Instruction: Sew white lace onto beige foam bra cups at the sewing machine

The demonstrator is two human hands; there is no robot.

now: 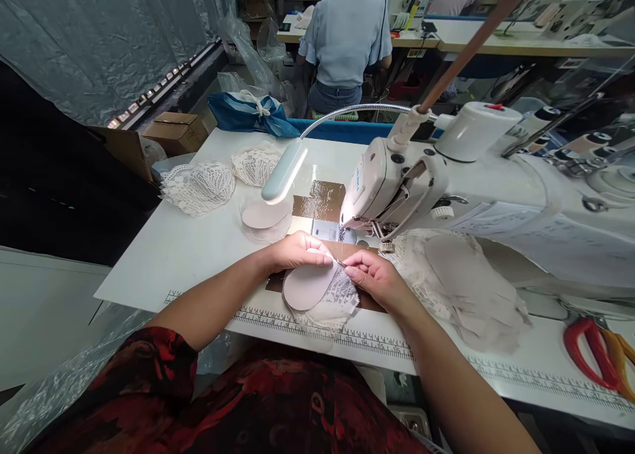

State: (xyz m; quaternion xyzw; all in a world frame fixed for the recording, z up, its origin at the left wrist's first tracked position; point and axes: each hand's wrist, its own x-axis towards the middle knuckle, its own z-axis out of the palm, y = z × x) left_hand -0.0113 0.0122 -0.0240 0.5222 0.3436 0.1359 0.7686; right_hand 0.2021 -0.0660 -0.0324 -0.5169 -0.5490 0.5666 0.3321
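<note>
My left hand (301, 250) pinches the top edge of a pale pink oval pad (305, 290) joined to white lace (343, 296). The piece hangs over the table's front edge area, just before the sewing machine's needle (342, 231). With thumb and forefinger pressed together, my right hand (376, 273) grips a small, thin metal item (340, 263) at the pad's upper corner. Its kind is too small to make out. Both hands almost meet there, in front of the machine head (370, 186).
A lit lamp (285, 169) arches over the table. Left stand lace cups (198, 186) and an oval pad stack (268, 216). Fabric pieces (461, 275) lie under the machine arm, with red-handled scissors (588, 355) at far right. Ahead sits a person (347, 37) in light blue.
</note>
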